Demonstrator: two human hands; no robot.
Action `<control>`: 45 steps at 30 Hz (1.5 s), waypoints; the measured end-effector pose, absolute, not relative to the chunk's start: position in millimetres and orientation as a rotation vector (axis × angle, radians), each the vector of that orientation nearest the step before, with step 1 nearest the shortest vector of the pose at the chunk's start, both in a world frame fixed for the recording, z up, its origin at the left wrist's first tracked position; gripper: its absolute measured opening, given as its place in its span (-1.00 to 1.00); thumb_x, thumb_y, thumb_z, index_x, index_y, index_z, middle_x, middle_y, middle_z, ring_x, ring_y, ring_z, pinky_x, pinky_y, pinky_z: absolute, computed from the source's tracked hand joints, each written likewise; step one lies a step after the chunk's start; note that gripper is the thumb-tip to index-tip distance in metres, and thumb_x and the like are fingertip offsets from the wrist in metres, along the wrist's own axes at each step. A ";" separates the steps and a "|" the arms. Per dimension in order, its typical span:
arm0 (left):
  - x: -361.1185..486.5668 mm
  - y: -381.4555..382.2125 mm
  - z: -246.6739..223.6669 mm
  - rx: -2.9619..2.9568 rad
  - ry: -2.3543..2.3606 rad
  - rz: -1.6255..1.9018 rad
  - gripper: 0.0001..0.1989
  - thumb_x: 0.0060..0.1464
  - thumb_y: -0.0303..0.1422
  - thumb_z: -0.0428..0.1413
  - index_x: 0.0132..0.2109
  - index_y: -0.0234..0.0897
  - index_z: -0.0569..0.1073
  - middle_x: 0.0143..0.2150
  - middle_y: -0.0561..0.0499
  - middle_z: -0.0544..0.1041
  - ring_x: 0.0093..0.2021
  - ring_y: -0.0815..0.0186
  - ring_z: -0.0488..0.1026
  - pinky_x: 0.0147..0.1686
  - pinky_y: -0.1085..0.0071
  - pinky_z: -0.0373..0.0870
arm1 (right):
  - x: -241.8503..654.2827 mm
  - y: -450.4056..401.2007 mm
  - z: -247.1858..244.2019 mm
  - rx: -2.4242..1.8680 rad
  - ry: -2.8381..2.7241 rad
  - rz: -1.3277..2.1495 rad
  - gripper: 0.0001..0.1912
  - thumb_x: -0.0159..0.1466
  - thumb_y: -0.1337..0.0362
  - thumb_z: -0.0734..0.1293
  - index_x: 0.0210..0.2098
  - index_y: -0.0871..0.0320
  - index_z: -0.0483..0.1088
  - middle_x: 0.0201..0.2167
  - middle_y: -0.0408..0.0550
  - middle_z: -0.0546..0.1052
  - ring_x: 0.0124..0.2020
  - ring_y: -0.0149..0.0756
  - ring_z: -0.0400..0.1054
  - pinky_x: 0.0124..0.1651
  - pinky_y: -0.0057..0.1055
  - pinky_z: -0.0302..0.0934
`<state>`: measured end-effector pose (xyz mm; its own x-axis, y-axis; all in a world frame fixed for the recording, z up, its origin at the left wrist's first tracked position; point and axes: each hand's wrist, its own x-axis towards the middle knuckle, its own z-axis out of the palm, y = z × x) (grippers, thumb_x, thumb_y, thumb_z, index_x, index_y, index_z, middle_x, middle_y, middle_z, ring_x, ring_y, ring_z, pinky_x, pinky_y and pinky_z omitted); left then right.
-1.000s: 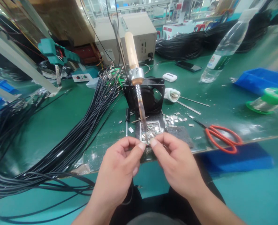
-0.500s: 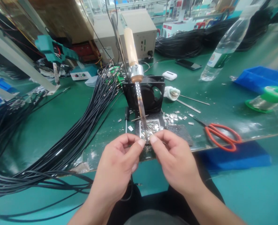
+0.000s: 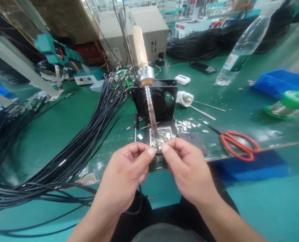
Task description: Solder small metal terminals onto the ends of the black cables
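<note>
My left hand (image 3: 129, 171) is closed in a pinch beside the tip of the soldering iron (image 3: 151, 111). A black cable (image 3: 140, 198) runs down from under this hand; its end is hidden by the fingers. Facing it, my right hand (image 3: 187, 168) pinches with thumb and forefinger, and what lies between them is too small to make out. The iron has a wooden handle and points down between both hands. Behind the fingertips is a tray (image 3: 171, 129) of small metal pieces. A black fan frame (image 3: 153, 101) stands behind the iron's shaft.
Bundled black cables (image 3: 88, 137) cover the left side. Orange-handled scissors (image 3: 237, 144), loose metal pieces (image 3: 183, 126) and a solder spool (image 3: 285, 106) lie to the right. A water bottle (image 3: 240, 57), phone (image 3: 202, 67) and blue bin (image 3: 283, 84) stand farther back; a screwdriver (image 3: 136, 122) lies left of the tray.
The view has shifted slightly. Both hands keep their pinch near the iron's tip, with the left wrist and forearm a little farther left. The cable below the left hand hangs a bit differently.
</note>
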<state>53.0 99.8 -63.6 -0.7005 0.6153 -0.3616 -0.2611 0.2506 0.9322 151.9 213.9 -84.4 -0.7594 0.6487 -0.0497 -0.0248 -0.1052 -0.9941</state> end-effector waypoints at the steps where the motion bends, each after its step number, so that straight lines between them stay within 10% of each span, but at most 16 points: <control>1: 52.8 100.2 -63.2 0.325 1.796 1.540 -0.69 0.17 -0.18 0.32 -0.33 -0.33 0.48 -0.66 0.19 0.23 -0.64 0.55 0.08 -0.61 0.59 0.03 | 151.7 214.1 -84.5 -0.681 -1.713 1.919 -0.68 0.36 0.12 0.36 -0.44 0.19 0.37 -0.65 -0.26 0.23 -0.62 -0.55 0.04 -0.61 -0.59 -0.02; 45: 46.5 95.6 -66.2 0.416 1.713 1.512 -0.66 0.19 -0.12 0.33 -0.26 -0.34 0.51 -0.65 0.19 0.23 -0.62 0.54 0.08 -0.59 0.58 0.04 | 151.8 216.7 -92.0 -0.662 -1.691 1.979 -0.66 0.41 0.11 0.37 -0.42 0.18 0.37 -0.65 -0.28 0.22 -0.61 -0.56 0.04 -0.60 -0.58 -0.05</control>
<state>46.5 95.6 -66.2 -0.6288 0.6980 -0.3426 -0.2535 0.2325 0.9390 151.8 216.7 -92.0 -0.7827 0.6187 -0.0674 -0.0300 -0.1456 -0.9889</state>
